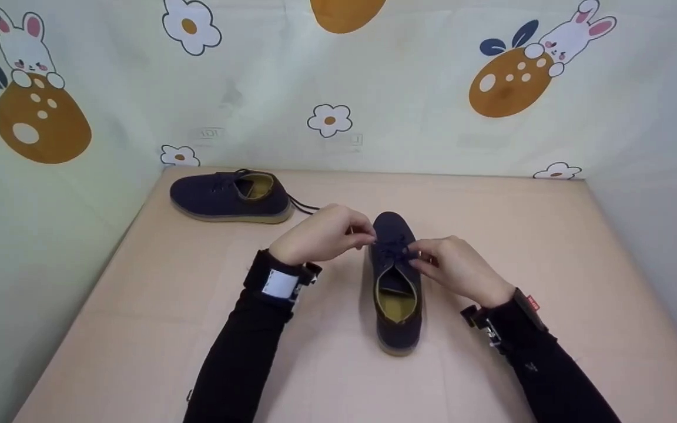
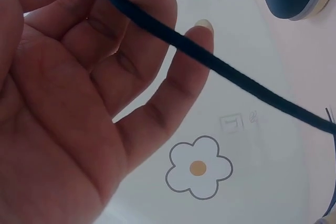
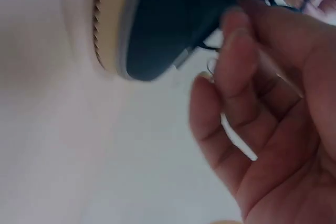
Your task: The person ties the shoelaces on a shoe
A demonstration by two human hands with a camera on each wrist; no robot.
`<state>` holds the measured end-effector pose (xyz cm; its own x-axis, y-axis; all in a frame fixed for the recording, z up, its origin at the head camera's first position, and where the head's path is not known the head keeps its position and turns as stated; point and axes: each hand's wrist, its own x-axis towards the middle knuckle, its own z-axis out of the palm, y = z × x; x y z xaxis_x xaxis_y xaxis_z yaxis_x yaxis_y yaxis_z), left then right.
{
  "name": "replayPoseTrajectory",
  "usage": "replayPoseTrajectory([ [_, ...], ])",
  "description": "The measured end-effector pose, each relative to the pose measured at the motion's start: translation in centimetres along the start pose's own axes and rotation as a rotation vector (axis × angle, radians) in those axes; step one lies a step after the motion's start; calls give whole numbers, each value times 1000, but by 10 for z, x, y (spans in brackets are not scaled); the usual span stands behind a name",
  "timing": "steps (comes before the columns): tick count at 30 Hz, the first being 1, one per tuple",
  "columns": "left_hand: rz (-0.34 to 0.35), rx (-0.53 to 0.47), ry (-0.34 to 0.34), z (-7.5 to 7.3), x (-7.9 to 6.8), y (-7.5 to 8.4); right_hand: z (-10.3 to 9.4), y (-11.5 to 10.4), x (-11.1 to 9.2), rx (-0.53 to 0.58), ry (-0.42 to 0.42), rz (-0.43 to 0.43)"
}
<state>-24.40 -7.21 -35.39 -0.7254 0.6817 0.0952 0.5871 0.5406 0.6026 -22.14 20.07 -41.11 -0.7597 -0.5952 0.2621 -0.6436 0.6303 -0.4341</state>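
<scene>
- Shoe [image 1: 396, 276] stands sole down on the surface [image 1: 327, 352], just right of middle in the head view; toe toward the back wall [image 1: 409, 117], heel toward you.
- Your left hand [image 1: 324, 235] is at the shoe's left edge, thumb and finger pinching a lace [image 2: 231, 77]; from there it slants past the other fingers and out of the left wrist frame.
- Your right hand [image 1: 456, 267] is at the opposite edge, thumb and fingertip pinching the dark laces [image 1: 394, 254] over the tongue; blurred in the right wrist view.
- Far shoe [image 1: 206, 197] lies crosswise near the back left corner, toe left, close to the back edge. Its lace tail [image 1: 302, 205] runs right and goes behind your left hand.
- Room: a wide stretch of surface between your right hand and the right wall [image 1: 650, 176]; a narrower strip between the shoe's toe and the back edge; more surface between its heel and you.
- Left wall [image 1: 109, 117] sits near the far shoe's toe.
</scene>
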Motion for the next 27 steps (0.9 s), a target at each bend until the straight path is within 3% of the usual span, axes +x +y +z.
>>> replayPoseTrajectory([
  [4, 5, 3, 8, -1, -1, -1, 2, 4, 1, -30, 61, -47],
  [8, -3, 16, -17, -4, -4, -4, -15, 16, -5, -93, 30, 1],
  [15, -118, 86, -64, -13, -12, -17, -62, 50, -36, -165, -154, 347],
  [18, -168, 69, -75, -12, -13, -20, -70, 56, -43, -161, -194, 437],
  [20, -183, 44, -93, -9, -11, -20, -65, 53, -39, -119, -170, 396],
  [25, -145, 11, -127, 6, -1, -16, -28, 23, -13, 41, -107, 83],
  [27, -117, 24, -131, 12, 3, -16, -15, 11, -5, 60, -99, 3],
])
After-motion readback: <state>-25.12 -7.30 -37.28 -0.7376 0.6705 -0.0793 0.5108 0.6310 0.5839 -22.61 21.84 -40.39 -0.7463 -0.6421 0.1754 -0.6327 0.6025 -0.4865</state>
